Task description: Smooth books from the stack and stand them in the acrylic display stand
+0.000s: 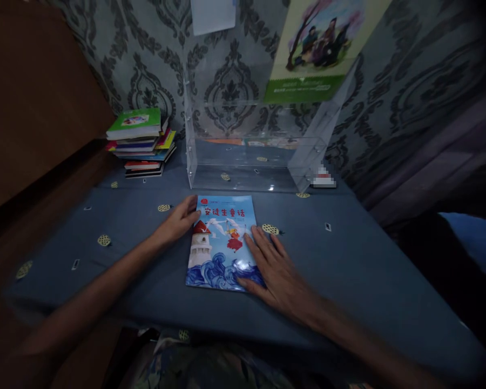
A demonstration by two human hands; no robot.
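A picture book (222, 246) with a blue cover, a red-roofed tower, waves and red Chinese characters lies flat on the table. My left hand (183, 217) touches its upper left edge, the thumb at the cover's border and the fingers stretched out along the side. Across the lower right of the book rests my right hand (273, 267), its fingers spread and the thumb over the bottom part of the cover. Neither hand lifts the book.
A clear acrylic shelf (243, 178) stands behind the book, with a green-bordered poster (308, 89) above it. At the back left is a stack of books (141, 143). A small blurred white object (323, 177) sits right of the shelf. A patterned blue cloth (133, 227) covers the table.
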